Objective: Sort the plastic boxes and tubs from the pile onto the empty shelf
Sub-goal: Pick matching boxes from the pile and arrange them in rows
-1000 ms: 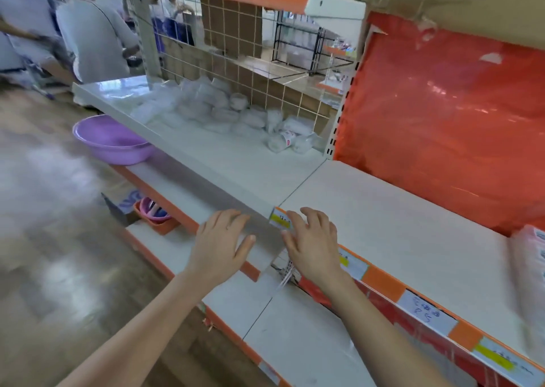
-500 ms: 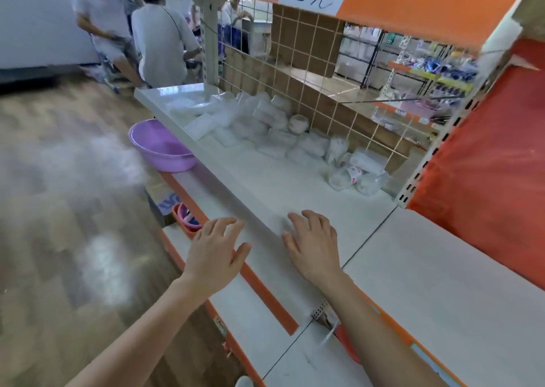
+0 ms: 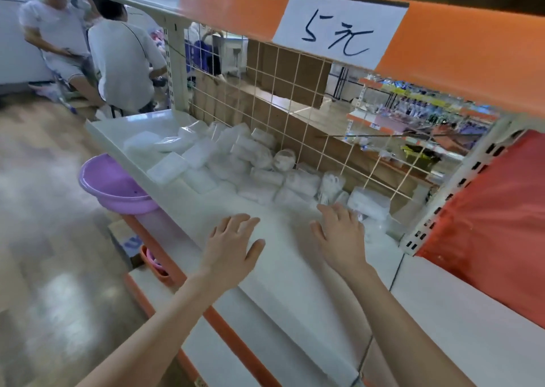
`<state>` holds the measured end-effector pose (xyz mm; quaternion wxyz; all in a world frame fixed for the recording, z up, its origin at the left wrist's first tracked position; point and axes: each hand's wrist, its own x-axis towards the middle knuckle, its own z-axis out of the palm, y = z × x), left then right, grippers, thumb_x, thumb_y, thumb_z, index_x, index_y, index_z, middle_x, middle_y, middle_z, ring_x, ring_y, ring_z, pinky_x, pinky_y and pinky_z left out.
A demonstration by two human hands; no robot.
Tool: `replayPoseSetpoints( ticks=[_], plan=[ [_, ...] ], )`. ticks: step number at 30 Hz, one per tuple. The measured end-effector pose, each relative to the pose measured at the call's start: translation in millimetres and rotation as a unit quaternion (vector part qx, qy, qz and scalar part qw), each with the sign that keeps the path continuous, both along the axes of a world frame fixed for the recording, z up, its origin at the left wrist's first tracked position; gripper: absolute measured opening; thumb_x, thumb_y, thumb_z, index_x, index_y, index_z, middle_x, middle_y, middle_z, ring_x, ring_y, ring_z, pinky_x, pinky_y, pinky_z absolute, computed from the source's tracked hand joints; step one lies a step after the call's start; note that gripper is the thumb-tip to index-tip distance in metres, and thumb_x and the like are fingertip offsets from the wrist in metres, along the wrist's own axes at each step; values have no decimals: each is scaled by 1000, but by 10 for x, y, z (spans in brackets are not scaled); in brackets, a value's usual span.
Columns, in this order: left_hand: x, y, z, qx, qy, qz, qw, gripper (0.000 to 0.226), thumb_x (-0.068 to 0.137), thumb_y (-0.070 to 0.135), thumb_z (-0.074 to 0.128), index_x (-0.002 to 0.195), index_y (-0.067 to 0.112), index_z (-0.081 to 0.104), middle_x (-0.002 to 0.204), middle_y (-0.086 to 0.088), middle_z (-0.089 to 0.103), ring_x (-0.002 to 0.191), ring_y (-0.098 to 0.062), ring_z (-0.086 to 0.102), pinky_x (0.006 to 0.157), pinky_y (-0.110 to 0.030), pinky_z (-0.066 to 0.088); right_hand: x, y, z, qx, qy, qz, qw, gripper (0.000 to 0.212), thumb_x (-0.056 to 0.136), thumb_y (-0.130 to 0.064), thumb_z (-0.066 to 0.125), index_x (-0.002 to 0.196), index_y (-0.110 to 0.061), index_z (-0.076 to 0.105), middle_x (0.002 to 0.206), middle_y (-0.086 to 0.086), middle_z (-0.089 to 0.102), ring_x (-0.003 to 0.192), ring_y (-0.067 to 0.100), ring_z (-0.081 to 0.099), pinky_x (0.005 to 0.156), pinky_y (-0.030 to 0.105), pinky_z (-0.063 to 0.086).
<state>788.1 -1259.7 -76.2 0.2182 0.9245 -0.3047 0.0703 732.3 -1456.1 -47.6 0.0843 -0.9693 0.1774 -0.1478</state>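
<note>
Translucent plastic boxes and tubs [image 3: 236,162] are lying in a loose pile along the back of the white shelf [image 3: 280,268], against the wire grid [image 3: 295,97]. In the head view, we are holding our left hand [image 3: 233,245] flat over the shelf's front, fingers straight and holding nothing. Our right hand [image 3: 342,236] is hovering at the pile's near end, fingers relaxed and empty. Blur is hiding whether its fingertips [image 3: 327,209] are touching the nearest tub [image 3: 368,204]. We are judging the pick as not yet begun. To do it well, we are advising one item at a time from the loose edge, gripped by its sides, so neighbours are not toppling.
</note>
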Motion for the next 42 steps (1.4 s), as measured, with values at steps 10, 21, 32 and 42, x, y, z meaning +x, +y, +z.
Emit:
replayPoseSetpoints(
  ticks=[10,21,32,42],
  plan=[
    [794,-359,-19,-4,-53,-132,990,48,82,43,35,107,13,64,106,-6,64,90,-29,63,65,-38,52,418,-469,62,54,51,-275,959,45,95,-38,43,134,-16,38,144,15,29,133,36,24,105,48,25],
    [1292,-480,-44,-5,-101,-251,963,42,80,40,39,101,16,64,98,-4,66,79,-27,65,62,-34,53,684,-411,-6,87,15,-375,923,49,89,-39,52,133,-21,39,147,11,23,129,40,28,103,47,27],
    [1072,-735,-34,-42,22,-400,915,67,75,45,33,124,3,54,122,-16,57,109,-38,55,81,-46,49,344,508,-12,334,-257,-275,864,31,90,-32,55,115,-14,57,116,-3,47,103,12,46,80,15,35],
    [959,-696,-203,-116,77,-420,897,71,67,50,42,132,24,30,133,-11,46,121,-32,44,96,-39,39,251,741,-35,777,-359,-248,453,43,95,-46,32,113,-16,57,98,8,58,71,32,60,62,36,51]
  ],
)
